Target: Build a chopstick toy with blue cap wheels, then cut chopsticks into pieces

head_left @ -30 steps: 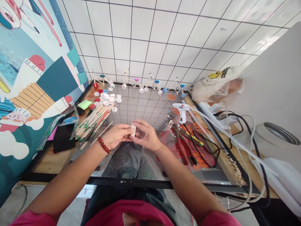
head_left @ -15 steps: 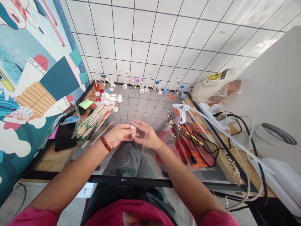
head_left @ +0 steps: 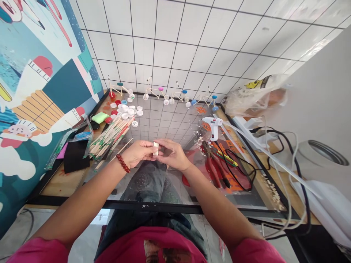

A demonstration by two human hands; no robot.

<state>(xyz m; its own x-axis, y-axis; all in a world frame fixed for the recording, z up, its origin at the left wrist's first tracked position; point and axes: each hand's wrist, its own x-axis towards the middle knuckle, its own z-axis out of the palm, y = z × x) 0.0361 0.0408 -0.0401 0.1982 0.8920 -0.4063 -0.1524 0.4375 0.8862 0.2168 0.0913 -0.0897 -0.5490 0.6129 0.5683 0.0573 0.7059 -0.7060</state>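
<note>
Above the glass tabletop (head_left: 170, 126), a small bundle of short wooden sticks (head_left: 155, 149) stands between my two hands. My left hand (head_left: 138, 152), with a red bead bracelet (head_left: 123, 163) at the wrist, pinches the bundle's left side between thumb and fingers. From the right, the fingertips and thumb of my right hand (head_left: 173, 155) close on the same bundle. A heap of long wooden skewers (head_left: 111, 140) with green marks lies left of my hands, and one loose stick (head_left: 125, 145) lies nearest my left hand.
Bottle caps (head_left: 131, 111) are piled behind the skewers. Several small stick-and-cap bicycle models (head_left: 179, 95) line the back edge. At right are a white glue gun (head_left: 213, 126), red-handled pliers (head_left: 212, 166), a yellow-green cutter (head_left: 231, 160) and trailing cables (head_left: 253, 171). A plastic bag (head_left: 255, 96) sits behind.
Both hands still hold the stick bundle, in nearly the same place. The fingers have shifted slightly around it, and the camera view has tilted a little.
</note>
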